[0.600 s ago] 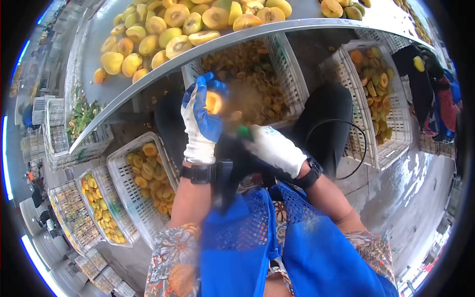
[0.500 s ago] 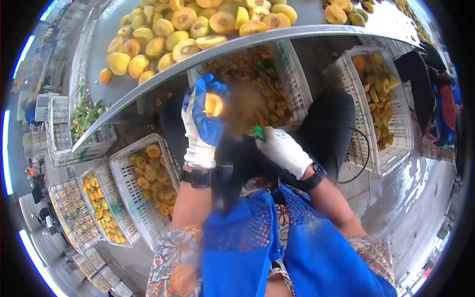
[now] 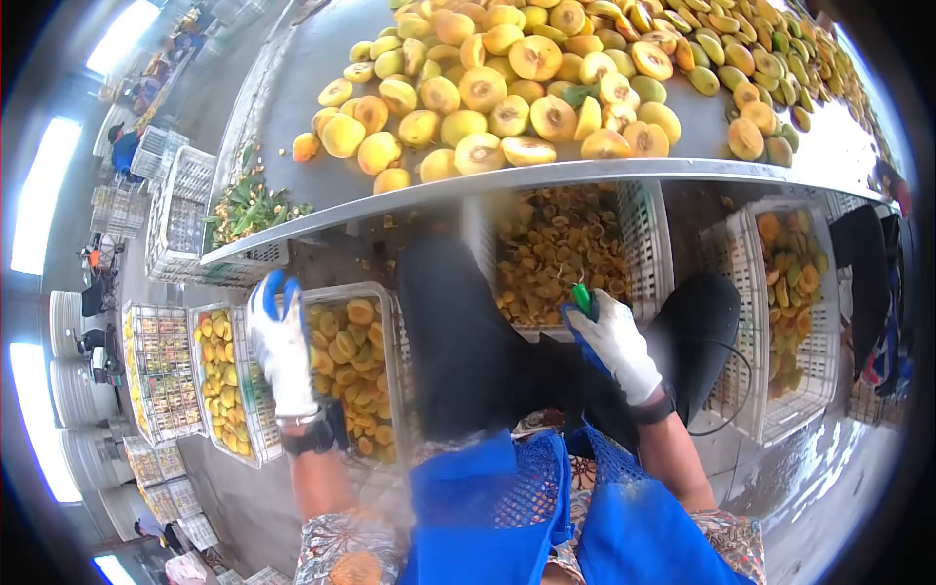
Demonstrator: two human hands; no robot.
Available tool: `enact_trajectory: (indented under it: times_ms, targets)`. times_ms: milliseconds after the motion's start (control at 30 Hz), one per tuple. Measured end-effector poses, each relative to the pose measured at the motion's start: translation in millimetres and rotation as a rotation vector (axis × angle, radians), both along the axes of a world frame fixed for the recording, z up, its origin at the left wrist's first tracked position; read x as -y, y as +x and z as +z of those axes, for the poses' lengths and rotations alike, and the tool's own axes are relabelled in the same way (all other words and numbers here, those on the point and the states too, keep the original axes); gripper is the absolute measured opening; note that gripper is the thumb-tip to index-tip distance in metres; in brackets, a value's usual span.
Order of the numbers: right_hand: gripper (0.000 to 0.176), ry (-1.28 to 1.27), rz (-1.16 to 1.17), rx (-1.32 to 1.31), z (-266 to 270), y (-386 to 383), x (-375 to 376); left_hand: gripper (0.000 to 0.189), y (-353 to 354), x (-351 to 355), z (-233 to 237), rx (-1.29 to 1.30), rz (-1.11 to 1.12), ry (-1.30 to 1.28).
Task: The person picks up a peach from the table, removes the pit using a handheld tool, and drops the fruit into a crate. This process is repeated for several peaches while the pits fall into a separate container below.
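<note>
My left hand point(image 3: 280, 336), in a white glove with a blue coated palm, hangs over the edge of a crate of peach halves point(image 3: 349, 351) at the left. Its fingers are apart, and I see nothing in them. My right hand point(image 3: 616, 343), gloved the same way, is closed around a small green-handled tool point(image 3: 582, 297) with a thin metal tip, its exact shape too fine to make out. Below that tool lies a crate of brown peach scraps point(image 3: 556, 258). Halved yellow peaches point(image 3: 483, 90) are heaped on the metal table point(image 3: 292, 151) above both hands.
The table's raised metal rim point(image 3: 507, 179) crosses in front of me. Green leaves and debris point(image 3: 252, 210) lie at its left end. More fruit crates stand at the left point(image 3: 224, 380) and right point(image 3: 790, 283). A dark cable point(image 3: 746, 375) loops beside my right knee.
My left hand has moved left and down from in front of me to the crate; the peach half has left its fingers. My right hand still holds the green-handled tool. The view has shifted.
</note>
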State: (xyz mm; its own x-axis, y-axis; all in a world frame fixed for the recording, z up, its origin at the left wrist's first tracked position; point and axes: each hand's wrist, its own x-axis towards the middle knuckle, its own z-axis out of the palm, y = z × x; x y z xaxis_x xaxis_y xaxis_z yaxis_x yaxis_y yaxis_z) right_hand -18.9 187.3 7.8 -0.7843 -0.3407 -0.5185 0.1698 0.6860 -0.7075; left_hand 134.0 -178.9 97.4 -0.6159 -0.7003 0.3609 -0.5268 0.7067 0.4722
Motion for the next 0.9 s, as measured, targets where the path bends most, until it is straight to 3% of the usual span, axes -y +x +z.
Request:
enact_trajectory:
  times_ms: [33, 100, 167, 267, 333, 433, 467, 500, 600, 633, 700, 800, 900]
  targets:
    - [0.05, 0.004, -0.014, -0.042, -3.3, 1.8, -0.8, 0.038, -29.1, -16.2, 17.1, -0.052, -0.029, 0.174]
    - [0.053, 0.014, -0.045, -0.129, -8.2, 6.7, -3.2, 0.043, -84.2, -23.9, 24.2, -0.022, -0.124, 0.21]
    - [0.055, -0.043, -0.065, -0.11, -24.0, 13.1, -11.0, 0.054, -141.8, -15.4, 19.6, 0.151, -0.225, -0.082]
    - [0.054, -0.056, -0.089, -0.063, -17.2, 19.0, -13.5, 0.064, -201.5, 2.3, -6.3, 0.315, -0.277, -0.18]
    - [0.052, -0.029, -0.123, -0.031, -17.3, 24.2, -14.7, 0.065, -224.0, 6.2, -21.4, 0.471, -0.263, -0.209]
    - [0.047, -0.048, -0.151, 0.091, 1.8, 22.5, -6.2, 0.06, -229.8, 19.2, -28.5, 0.428, -0.271, -0.172]
    - [0.045, -0.051, -0.14, -0.026, 1.3, 23.5, -5.7, 0.063, -225.8, 27.9, -31.9, 0.32, -0.247, -0.107]
    - [0.042, -0.055, -0.13, -0.143, 0.0, 24.1, -5.7, 0.05, -215.1, 8.0, 0.3, 0.338, -0.22, 0.091]
    - [0.036, -0.071, -0.119, -0.324, 4.5, 23.2, -6.3, 0.04, -178.3, 37.8, -17.9, -0.514, -0.497, 1.191]
    - [0.033, -0.081, -0.119, -0.355, 7.4, 20.4, -5.4, 0.041, -159.5, 20.8, -7.0, -0.673, -0.728, 1.366]
    - [0.029, -0.051, -0.072, -0.349, 9.3, 10.6, 1.9, 0.042, -131.4, -20.5, 10.0, -0.757, -0.707, 1.639]
    - [0.026, -0.246, -0.07, -0.257, 54.5, 8.2, 24.9, 0.048, -109.1, -76.4, -0.7, -0.863, -0.633, 2.065]
    - [0.025, -0.329, 0.017, -0.3, 79.6, 19.6, 44.0, 0.053, -108.1, -118.5, -28.1, -0.825, -0.513, 2.135]
